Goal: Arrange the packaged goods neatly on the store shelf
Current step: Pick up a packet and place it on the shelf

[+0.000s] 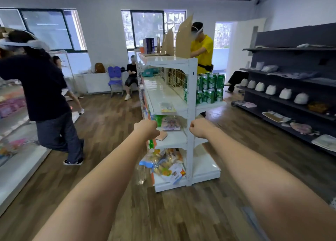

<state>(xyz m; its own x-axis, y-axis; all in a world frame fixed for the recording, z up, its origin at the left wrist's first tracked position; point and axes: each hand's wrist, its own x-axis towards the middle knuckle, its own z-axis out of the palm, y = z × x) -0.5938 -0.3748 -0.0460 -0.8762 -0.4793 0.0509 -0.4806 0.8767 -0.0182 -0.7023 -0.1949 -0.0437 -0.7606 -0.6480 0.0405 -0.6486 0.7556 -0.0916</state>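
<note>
Head view: the left hand [146, 129] and right hand [200, 128] reach forward as empty fists, holding nothing, probably approaching. The snack packets [162, 165] lie jumbled at six o'clock, on the white shelf unit's [190, 95] bottom tier, awaiting arranging.

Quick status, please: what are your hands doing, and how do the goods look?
Left hand, right hand: fists, empty. Snack packets heaped untidily on white shelf unit's bottom tier. Nothing in the way.

A blue chair [115, 79] stands far off by the windowed wall; dark wall shelving [298, 88] (sparsely stocked) lines the right.
</note>
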